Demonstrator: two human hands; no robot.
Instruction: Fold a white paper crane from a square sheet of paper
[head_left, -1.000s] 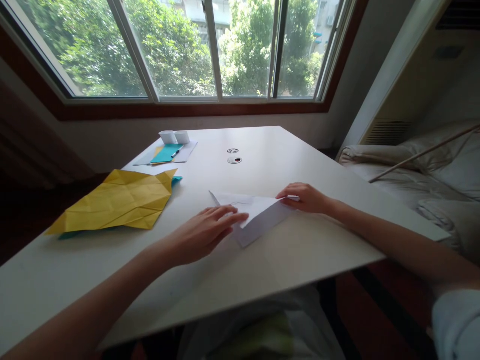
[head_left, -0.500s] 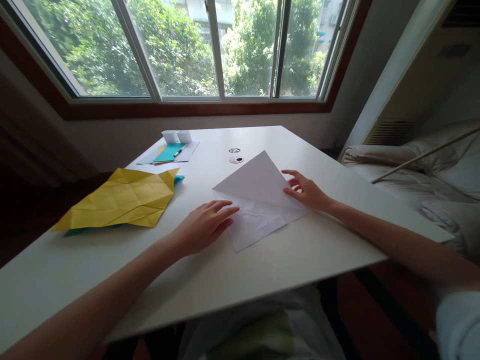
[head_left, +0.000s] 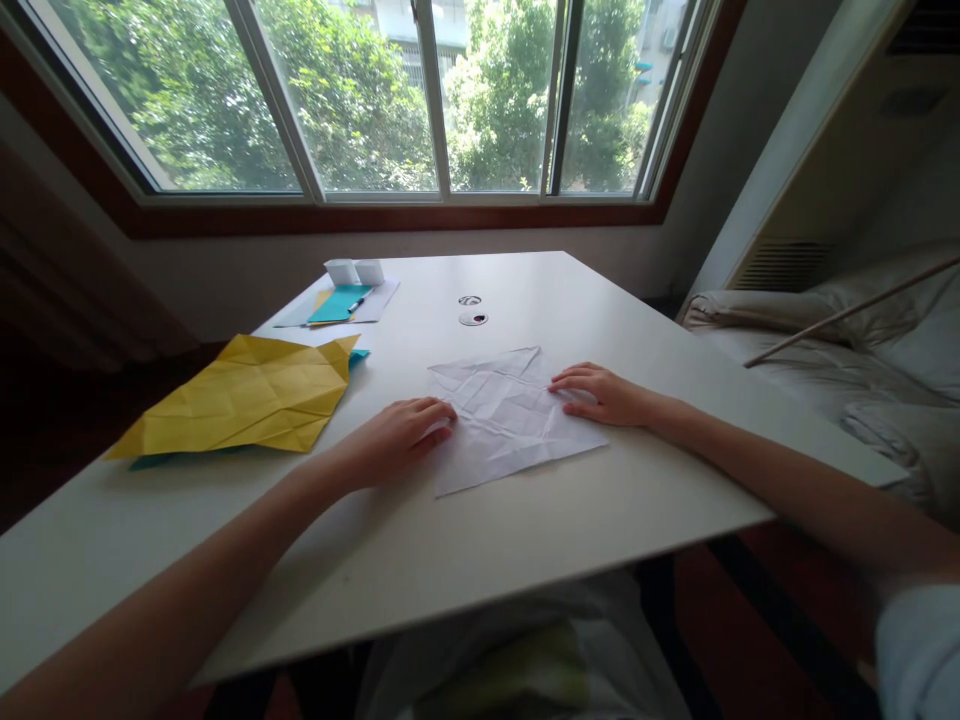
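A creased sheet of white paper [head_left: 502, 425] lies unfolded on the white table [head_left: 420, 570], its surface crossed by fold lines and a little raised at the far edge. On its left edge rests my left hand [head_left: 409, 430], the fingers stretched toward the paper and bent slightly at the tips. My right hand [head_left: 600, 393] touches the right edge with fingers extended and somewhat apart. Neither hand grips the sheet; both seem to press on it from above.
A large creased yellow paper [head_left: 247, 395] lies at the left over a teal sheet [head_left: 360, 357]. Farther back are small white boxes [head_left: 354, 272], a teal paper [head_left: 341, 302] and a pen [head_left: 358, 302]. Round fittings [head_left: 472, 318] sit in the tabletop. A padded sofa [head_left: 810, 340] stands right.
The white paper's far half, which stood up as a smooth peak, now lies down with its creased side showing. Both hands have shifted slightly, the left hand leftward and the right hand inward.
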